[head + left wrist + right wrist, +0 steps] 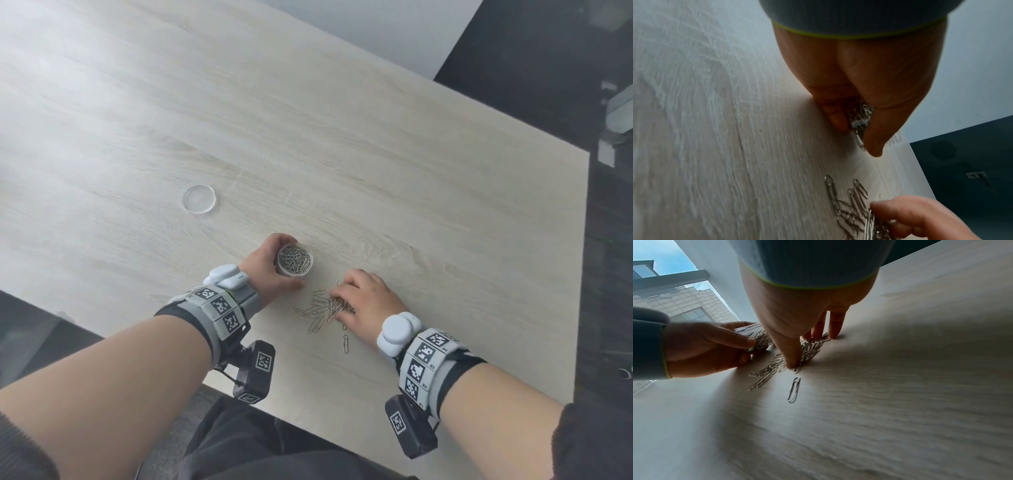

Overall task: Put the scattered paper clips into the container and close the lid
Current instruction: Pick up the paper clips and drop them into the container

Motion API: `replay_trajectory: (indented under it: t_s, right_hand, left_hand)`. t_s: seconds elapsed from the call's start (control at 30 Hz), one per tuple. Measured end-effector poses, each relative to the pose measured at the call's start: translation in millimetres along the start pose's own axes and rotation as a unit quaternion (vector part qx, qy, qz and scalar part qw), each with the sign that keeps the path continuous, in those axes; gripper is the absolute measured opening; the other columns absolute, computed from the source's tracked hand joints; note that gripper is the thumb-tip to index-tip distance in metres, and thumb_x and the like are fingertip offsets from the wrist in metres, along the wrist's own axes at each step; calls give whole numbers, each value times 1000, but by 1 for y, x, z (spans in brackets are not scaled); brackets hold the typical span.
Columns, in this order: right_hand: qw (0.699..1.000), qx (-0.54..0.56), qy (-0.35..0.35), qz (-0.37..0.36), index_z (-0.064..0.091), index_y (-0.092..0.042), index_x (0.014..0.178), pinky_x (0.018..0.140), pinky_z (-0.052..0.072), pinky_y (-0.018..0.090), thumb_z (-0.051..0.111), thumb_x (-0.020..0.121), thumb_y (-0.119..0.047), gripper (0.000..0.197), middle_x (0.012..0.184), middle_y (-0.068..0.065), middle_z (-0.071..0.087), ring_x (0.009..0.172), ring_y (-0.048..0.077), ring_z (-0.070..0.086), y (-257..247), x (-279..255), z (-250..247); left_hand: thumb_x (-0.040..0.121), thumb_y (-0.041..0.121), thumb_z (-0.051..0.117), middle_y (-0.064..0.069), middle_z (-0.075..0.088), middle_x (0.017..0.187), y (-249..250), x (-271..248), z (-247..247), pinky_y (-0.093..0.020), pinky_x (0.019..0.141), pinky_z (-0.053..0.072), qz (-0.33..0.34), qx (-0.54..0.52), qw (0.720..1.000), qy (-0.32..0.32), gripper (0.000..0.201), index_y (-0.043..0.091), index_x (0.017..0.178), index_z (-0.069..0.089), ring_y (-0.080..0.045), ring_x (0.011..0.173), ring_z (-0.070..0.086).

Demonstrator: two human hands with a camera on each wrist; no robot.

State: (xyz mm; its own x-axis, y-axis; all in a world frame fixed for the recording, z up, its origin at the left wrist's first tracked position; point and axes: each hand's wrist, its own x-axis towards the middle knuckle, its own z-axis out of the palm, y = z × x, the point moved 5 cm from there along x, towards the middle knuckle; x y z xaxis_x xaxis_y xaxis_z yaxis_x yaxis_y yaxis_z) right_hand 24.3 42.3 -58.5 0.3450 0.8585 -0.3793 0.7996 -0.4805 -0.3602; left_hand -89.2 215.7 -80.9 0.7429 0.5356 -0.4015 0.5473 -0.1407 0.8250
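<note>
A small clear round container, partly filled with silver paper clips, stands on the pale wood table. My left hand wraps its fingers and thumb round the container and holds it upright. Just right of it lies a heap of loose paper clips. My right hand sits on the heap, thumb and fingers gathered round a bunch of clips. One single clip lies apart, nearer me; it also shows in the right wrist view. The clear round lid lies on the table to the far left.
The table's right edge drops off to a dark floor. My dark-trousered legs are below the near edge. Bare tabletop stretches beyond the container and round the lid.
</note>
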Motion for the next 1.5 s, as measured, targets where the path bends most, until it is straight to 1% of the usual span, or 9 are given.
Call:
replay_trajectory:
  t_s: [0.13,0.27,0.47,0.8,0.97,1.13,1.3,1.4,1.5]
  right_hand:
    - [1000,7,-9,11,62,-27,99,77,49,38,63,85,-31,14,104,-5,51,99,22,50,5,1,3]
    - [999,11,-20,22,62,-25,93,71,49,37,60,88,-31,9,100,-5,53,88,21,55,7,4,2]
    - [998,25,-44,46,61,-23,89,69,48,32,57,85,-25,6,95,-5,54,82,21,56,9,7,-3]
    - [987,92,-11,135,56,-27,73,66,40,26,58,75,-16,12,79,-9,56,77,16,53,25,4,-9]
    - [972,174,68,145,63,-23,76,58,37,19,64,74,-17,6,70,-10,57,66,9,53,4,15,-28]
    - [961,233,114,99,63,-25,78,66,46,23,66,76,-21,6,75,-10,62,70,8,56,-33,41,-43]
    - [973,199,92,72,66,-25,87,74,46,25,64,79,-20,10,89,-9,61,80,11,56,-56,53,-41]
    - [974,206,69,64,66,-28,93,76,47,22,66,80,-21,15,91,-9,62,77,9,57,-55,52,-36]
    - [966,231,93,63,67,-29,97,77,46,18,67,80,-19,20,92,-11,62,76,6,58,-43,45,-38]
  left_hand:
    - [53,34,80,12,67,104,-1,-1,2,-36,86,55,1,-1,1000,-1,67,44,111,48,-9,90,67]
    - [54,34,80,13,67,104,-1,1,1,-36,85,55,4,1,1000,-3,67,45,111,47,-9,91,66]
    - [52,37,79,13,67,104,0,3,1,-37,85,55,7,4,1000,-5,68,43,113,48,-11,91,66]
    - [59,26,82,12,65,102,1,1,2,-21,75,47,22,16,1000,-2,67,38,117,50,-6,90,63]
    - [61,21,84,13,64,103,1,3,2,-17,74,45,27,22,999,-4,69,36,119,49,-3,91,62]
    - [59,21,83,13,66,98,4,6,3,-20,73,49,34,12,999,-6,67,35,116,51,0,86,63]
    - [63,24,81,8,67,88,9,1,5,-27,68,53,39,17,999,-16,56,36,110,53,-4,79,64]
    - [65,25,80,7,68,89,10,1,6,-29,70,55,42,14,999,-15,53,35,110,53,-6,79,65]
    - [59,28,78,9,68,92,8,3,8,-32,73,55,41,4,999,-20,58,35,111,52,-4,81,64]
